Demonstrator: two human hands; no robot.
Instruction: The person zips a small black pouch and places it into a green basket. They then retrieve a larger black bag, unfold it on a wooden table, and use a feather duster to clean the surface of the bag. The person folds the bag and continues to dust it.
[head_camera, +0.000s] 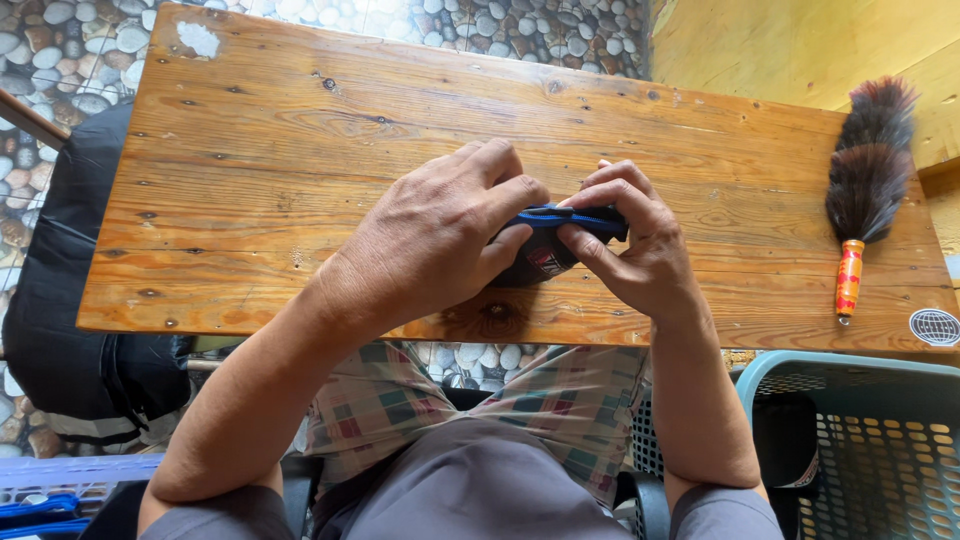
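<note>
Dark pouch (540, 255) on table (250, 150), pinched by left hand (440, 235), right hand (630, 245).

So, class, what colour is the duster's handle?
Orange with red bands; the duster shows best in the head view.

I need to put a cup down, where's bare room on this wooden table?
The table's whole left half and far edge lie bare. Between the right hand and the feather duster is a narrower free strip. The middle is crowded: both hands hold a dark pouch.
</note>
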